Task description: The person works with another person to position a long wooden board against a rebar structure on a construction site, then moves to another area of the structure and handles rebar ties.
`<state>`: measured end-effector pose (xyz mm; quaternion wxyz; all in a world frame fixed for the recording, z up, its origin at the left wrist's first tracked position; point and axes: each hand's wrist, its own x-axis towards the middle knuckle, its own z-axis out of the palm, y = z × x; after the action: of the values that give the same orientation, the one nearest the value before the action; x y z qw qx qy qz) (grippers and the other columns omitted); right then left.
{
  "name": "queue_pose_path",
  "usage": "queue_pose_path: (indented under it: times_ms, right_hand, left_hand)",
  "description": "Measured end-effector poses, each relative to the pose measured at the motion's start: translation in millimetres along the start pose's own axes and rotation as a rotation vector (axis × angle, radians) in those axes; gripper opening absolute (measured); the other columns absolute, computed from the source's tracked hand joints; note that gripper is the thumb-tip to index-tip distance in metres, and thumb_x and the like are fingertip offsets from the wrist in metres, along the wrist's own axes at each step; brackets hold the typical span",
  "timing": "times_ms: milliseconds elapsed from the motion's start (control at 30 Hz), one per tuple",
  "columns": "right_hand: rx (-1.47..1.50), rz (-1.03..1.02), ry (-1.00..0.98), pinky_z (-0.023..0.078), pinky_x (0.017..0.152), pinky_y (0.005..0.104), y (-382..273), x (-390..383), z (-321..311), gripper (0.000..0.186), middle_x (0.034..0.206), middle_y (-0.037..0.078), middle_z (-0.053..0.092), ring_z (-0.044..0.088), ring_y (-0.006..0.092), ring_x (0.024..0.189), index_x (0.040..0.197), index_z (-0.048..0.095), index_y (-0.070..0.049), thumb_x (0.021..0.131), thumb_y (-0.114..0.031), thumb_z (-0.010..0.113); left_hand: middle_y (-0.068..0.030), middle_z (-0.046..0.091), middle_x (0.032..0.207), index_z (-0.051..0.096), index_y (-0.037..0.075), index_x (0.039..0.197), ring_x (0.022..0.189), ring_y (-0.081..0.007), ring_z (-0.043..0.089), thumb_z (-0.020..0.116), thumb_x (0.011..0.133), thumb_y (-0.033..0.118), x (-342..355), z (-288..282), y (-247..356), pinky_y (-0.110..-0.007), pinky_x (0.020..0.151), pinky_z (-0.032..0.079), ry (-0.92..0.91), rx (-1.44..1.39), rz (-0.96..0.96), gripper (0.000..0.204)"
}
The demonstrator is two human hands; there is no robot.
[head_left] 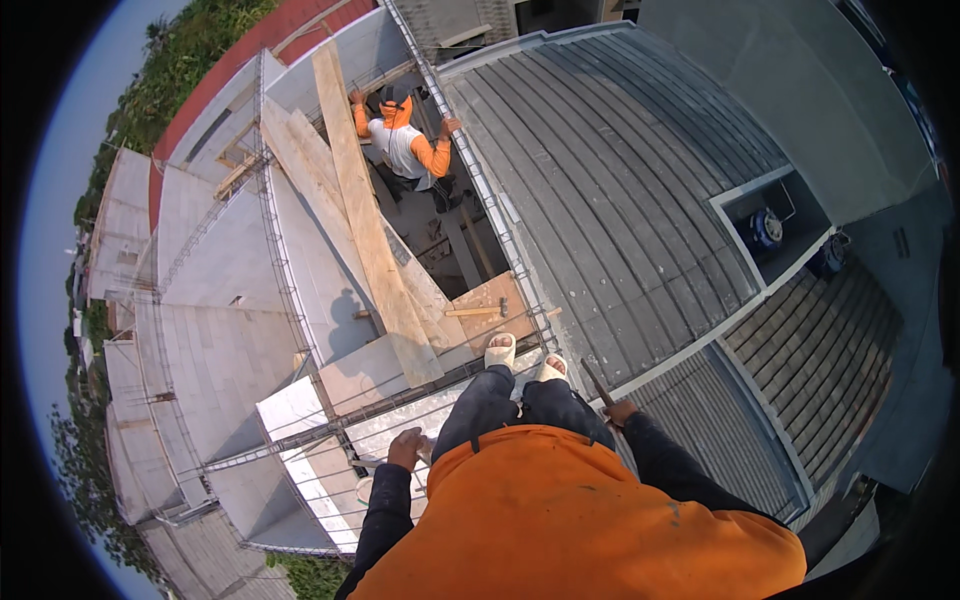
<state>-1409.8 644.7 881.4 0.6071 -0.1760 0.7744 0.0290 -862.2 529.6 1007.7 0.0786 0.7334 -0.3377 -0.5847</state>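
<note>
My right hand (622, 411) is closed round a long dark bar (598, 383) that points forward beside my foot; its exact kind is unclear. At my left side, my left hand (406, 448) hangs with fingers curled, above steel bars; what it holds, if anything, I cannot make out. My feet in pale slides (501, 352) stand close to the roof edge. Just ahead of them a hammer (478, 312) with a wooden handle lies on a brown plywood sheet (490, 290).
Ahead, a co-worker (405, 145) in orange and white is down in an opening, both hands at its sides. Long planks (355, 190) lie along its left. Rebar cages (285, 260) cross the pale panels. A grey ribbed roof (610, 190) spreads to the right.
</note>
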Motion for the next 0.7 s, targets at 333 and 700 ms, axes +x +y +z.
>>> queue_pose_path:
  times_ms: [333, 700]
  right_hand:
    - [-0.095, -0.039, 0.008, 0.054, 0.048, 0.0370, -28, -11, 2, 0.040, 0.066, 0.012, 0.070, 0.067, 0.0212, 0.049, 0.084, 0.072, 0.007, 0.093, -0.031, 0.067]
    - [-0.189, 0.051, 0.108, 0.059, 0.058, 0.0387, -85, -17, 7, 0.044, 0.079, 0.016, 0.073, 0.072, 0.0243, 0.059, 0.098, 0.074, 0.004, 0.090, -0.039, 0.068]
  left_hand:
    - [-0.0085, 0.072, 0.113, 0.064, 0.006, 0.128, 0.103, -0.0198, 0.068, 0.055, 0.097, 0.033, 19, -10, -44, -0.036, 0.076, 0.055, -0.081, 0.326, 0.240, 0.042]
    - [-0.0145, 0.064, 0.135, 0.054, 0.011, 0.140, 0.128, -0.0301, 0.058, 0.047, 0.100, 0.029, 75, -52, 12, -0.047, 0.092, 0.050, -0.103, -0.103, -0.042, 0.045]
